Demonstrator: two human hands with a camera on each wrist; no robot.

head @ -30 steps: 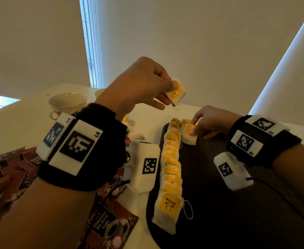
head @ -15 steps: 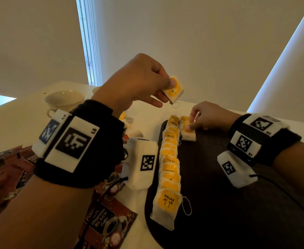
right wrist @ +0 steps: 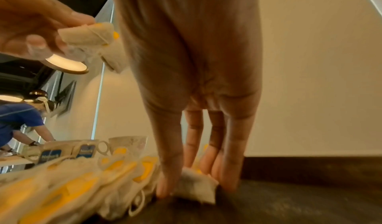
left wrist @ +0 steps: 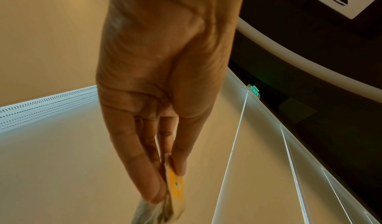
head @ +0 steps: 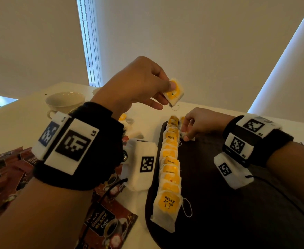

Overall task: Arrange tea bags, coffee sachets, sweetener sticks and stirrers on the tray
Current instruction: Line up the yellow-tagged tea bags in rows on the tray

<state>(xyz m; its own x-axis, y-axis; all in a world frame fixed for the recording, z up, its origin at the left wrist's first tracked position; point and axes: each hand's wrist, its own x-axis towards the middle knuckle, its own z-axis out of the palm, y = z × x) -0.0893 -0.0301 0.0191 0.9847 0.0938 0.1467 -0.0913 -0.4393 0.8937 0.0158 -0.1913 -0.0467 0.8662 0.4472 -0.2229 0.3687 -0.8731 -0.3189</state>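
White tabletop [head: 12, 130] is occupied nearest by coffee sachets [head: 110, 225] and a dark tray [head: 237, 221], along whose left edge a row of tea bags [head: 170, 169] is laid. Farther along, a second tea bag [right wrist: 196, 188] is pinched against the tray by the right hand [head: 199, 123] beside the row's far end. Beyond and above it, one tea bag [head: 174, 93] is gripped between thumb and fingers of the left hand [head: 136, 87], clear of the tray.

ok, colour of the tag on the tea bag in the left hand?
Yellow, on the tea bag pinched by the left hand; clearest in the head view.
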